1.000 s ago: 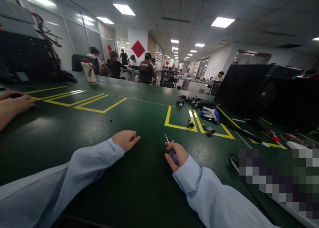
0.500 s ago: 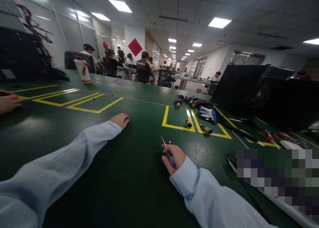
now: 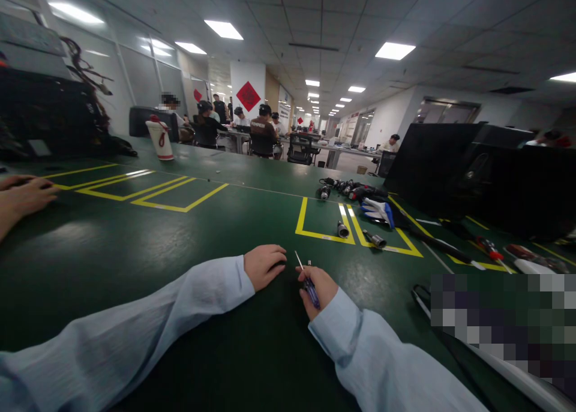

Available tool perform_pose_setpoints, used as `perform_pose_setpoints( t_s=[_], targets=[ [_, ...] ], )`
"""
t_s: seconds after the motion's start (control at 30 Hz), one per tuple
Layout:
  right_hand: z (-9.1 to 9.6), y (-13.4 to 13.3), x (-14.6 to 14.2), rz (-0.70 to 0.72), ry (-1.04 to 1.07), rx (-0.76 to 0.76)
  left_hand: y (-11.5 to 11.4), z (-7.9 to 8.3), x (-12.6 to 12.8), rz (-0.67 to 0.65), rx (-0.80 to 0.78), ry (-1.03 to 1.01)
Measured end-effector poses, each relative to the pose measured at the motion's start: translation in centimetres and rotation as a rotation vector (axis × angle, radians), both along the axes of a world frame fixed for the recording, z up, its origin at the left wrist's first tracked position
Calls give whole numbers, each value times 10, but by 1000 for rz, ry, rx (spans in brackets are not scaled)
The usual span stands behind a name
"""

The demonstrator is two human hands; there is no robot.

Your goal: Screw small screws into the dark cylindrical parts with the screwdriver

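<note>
My right hand [image 3: 318, 286] is closed around a small screwdriver [image 3: 310, 291] with a translucent purple handle. Its thin metal shaft slants up and to the left past my fingers. Just beyond these fingers a small shiny metal tip [image 3: 309, 262] shows; I cannot tell what it belongs to. My left hand [image 3: 264, 267] is low over the green tabletop, just left of the screwdriver tip, fingers stretched forward and the thumb apart. It appears to hold nothing. Two metal sockets or connectors [image 3: 342, 229] lie farther off by the yellow tape outlines.
Blue-and-white gloves [image 3: 377, 211] and dark tools with cables [image 3: 351, 188] lie at the back right. Nearer is a red-handled screwdriver [image 3: 489, 248]. A white cup [image 3: 159, 137] stands at the back left. Another person's hand [image 3: 29, 197] rests on the table at the far left.
My left hand has moved right and nearer to me, to beside the screwdriver tip. My right hand keeps the screwdriver in nearly the same place. The view has shifted slightly.
</note>
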State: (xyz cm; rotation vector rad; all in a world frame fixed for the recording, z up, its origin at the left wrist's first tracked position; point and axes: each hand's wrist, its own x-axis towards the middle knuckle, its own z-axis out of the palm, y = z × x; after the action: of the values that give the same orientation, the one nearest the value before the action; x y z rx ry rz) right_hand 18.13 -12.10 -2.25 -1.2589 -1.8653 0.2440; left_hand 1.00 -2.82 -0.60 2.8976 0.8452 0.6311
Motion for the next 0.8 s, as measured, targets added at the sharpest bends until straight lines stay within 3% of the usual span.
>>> perform_pose_setpoints(
  t_s=[0.33, 0.67, 0.8],
  targets=[
    [-3, 7, 5, -58, 179, -84, -17, 0, 9, -157, -110, -77],
    [-20, 19, 19, 66, 618, -112, -35, 2, 23, -307, -160, -142],
    [-26, 22, 19, 46, 799, -136, -41, 3, 36, -278, -197, -121]
  ],
)
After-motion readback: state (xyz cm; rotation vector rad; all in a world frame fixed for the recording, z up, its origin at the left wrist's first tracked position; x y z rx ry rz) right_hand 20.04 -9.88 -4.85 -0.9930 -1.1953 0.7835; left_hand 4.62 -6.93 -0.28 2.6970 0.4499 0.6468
